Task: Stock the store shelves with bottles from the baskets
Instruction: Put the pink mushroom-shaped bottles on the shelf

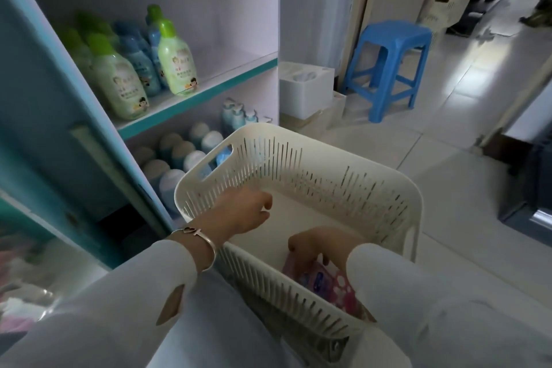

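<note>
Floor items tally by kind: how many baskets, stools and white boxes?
Basket plus far basket: 2
Stool: 1
White box: 1
Total: 4

The person wears a pale, whitish long-sleeved top of soft, smooth cloth. The loose left sleeve (113, 317) ends at the wrist, and a leaf-shaped, pointed slit (171, 305) opens in the cloth on the forearm. Just past that cuff sits a thin silver-coloured metal bangle (206, 243), which bears a small open heart outline and a short crossbar. The right sleeve (397, 287) is of the same pale cloth, with a rounded cuff. The left hand (242, 213) and right hand (318, 243) are bare.
</note>
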